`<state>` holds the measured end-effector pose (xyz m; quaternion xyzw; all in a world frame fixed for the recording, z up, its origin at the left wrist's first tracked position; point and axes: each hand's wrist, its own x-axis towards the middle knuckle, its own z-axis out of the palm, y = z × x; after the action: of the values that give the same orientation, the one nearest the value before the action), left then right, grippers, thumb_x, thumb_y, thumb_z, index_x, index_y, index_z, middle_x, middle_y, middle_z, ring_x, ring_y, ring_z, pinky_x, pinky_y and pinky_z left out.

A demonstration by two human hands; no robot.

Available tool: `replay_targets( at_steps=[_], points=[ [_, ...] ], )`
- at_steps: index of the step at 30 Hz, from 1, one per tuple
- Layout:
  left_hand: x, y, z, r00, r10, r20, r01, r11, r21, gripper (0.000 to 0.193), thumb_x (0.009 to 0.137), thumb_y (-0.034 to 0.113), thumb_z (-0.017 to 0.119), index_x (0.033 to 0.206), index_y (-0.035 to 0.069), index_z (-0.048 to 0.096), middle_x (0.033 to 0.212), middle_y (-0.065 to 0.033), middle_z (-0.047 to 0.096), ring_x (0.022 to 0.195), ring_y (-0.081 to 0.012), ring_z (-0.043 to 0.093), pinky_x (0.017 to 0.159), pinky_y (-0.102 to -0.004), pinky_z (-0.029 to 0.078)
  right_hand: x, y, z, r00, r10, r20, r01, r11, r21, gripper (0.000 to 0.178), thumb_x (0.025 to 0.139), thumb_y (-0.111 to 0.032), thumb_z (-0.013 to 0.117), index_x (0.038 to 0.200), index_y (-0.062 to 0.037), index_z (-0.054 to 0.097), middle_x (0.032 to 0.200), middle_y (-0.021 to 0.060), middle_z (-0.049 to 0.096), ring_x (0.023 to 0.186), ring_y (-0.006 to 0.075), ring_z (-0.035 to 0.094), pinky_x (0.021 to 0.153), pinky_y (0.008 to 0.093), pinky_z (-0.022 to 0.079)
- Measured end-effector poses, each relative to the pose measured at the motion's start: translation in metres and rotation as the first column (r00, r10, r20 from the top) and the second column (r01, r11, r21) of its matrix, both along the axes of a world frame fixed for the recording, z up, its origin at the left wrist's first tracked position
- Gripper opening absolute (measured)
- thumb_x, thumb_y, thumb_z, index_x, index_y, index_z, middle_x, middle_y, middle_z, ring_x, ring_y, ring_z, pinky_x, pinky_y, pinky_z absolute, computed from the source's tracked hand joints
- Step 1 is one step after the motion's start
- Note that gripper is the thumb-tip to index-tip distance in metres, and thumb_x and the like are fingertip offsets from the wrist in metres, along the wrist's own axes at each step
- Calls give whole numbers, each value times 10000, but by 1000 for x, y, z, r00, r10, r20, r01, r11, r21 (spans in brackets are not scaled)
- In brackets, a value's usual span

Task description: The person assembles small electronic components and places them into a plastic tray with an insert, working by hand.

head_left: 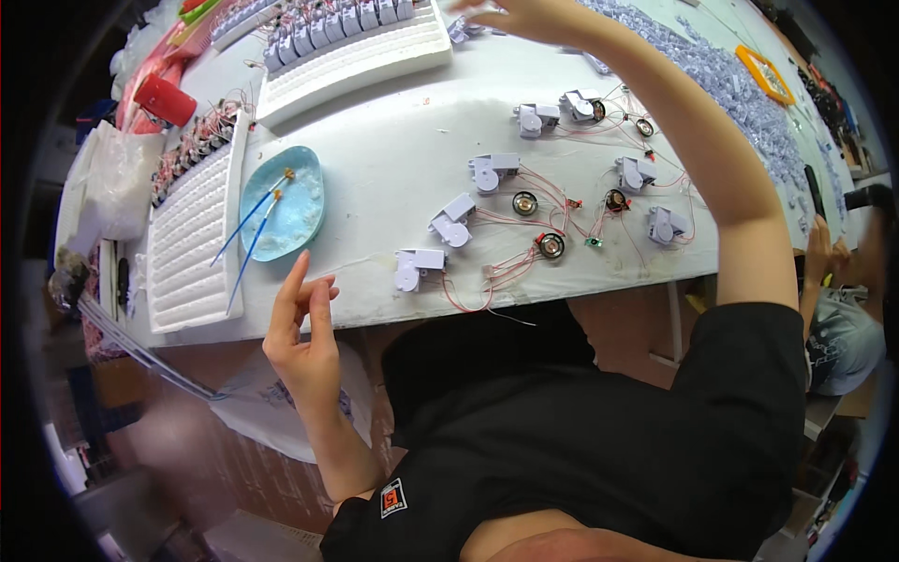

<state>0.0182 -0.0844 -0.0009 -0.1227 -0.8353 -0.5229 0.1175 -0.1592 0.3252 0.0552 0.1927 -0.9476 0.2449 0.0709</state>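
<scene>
My left hand (304, 337) is raised at the table's front edge, fingers stretched and apart, holding nothing. Just beyond its fingertips sits a light blue bowl (316, 211) of pale grease-like stuff, with two blue-handled brushes (245, 225) leaning on its rim. My right arm reaches far across the table. At the top edge my right hand (520, 19) is partly cut off; its visible fingers are stretched out, near some small grey plastic parts (459, 33). Between my arms lie several grey gearbox-like housings (453, 221) wired to small round speakers (551, 245) and a green circuit board (594, 243).
A white ribbed foam tray (192, 253) lies left, with wired parts along its far side. Another foam tray (361, 80) holds rows of grey units. A red cup (165, 99) lies at the far left. Clear plastic pieces (712, 75) heap at right, beside an orange tray (764, 75). Another person sits right.
</scene>
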Motion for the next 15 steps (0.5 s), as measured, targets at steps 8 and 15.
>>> replay_targets(
  at_steps=[8, 15],
  points=[
    [2, 10, -12, 991, -132, 15, 131, 990, 57, 361, 995, -29, 603, 1353, 2, 630, 989, -109, 739, 914, -143, 700, 878, -278, 536, 131, 3, -14, 977, -110, 183, 65, 969, 236, 475, 836, -152, 787, 1302, -149, 695, 1201, 115, 685, 1189, 272, 589, 997, 391, 495],
    [-11, 41, 5, 961, -267, -76, 265, 964, -35, 358, 940, -44, 653, 1290, 25, 684, 985, -150, 758, 908, -195, 739, 854, -314, 558, 136, -2, -41, 986, -157, 50, 146, 974, 176, 481, 850, -70, 744, 1317, -171, 680, 1094, 103, 703, 1021, 284, 644, 901, 390, 509]
  ],
)
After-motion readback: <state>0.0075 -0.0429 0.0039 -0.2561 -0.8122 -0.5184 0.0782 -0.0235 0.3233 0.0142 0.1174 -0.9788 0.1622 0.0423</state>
